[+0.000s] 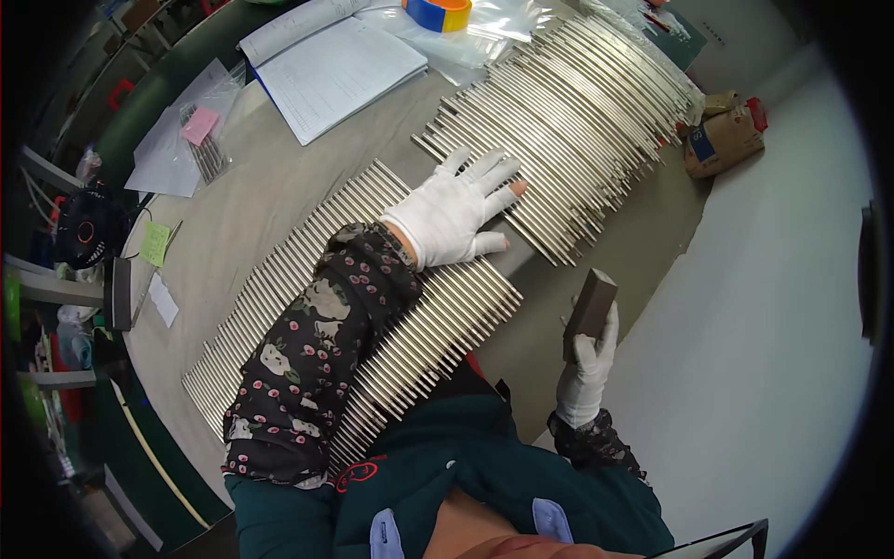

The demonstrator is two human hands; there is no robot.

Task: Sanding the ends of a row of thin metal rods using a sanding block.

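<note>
The left hand (456,212), gloved in white fabric with some fingertips bared, is spread unclenched between a near row of slender, shiny metal rods (445,321) and a far row of similar rods (568,116) on a pale table (279,182). To their right, a dark, matte rectangular block (591,303) is gripped by the gloved right hand (585,377); beyond, a bound paper pad (340,82) and a glossy yellow-and-blue tape roll (440,19) are seen.

Greyish table (256,205) beneath metal rods (568,116) and papers (340,84)
</note>
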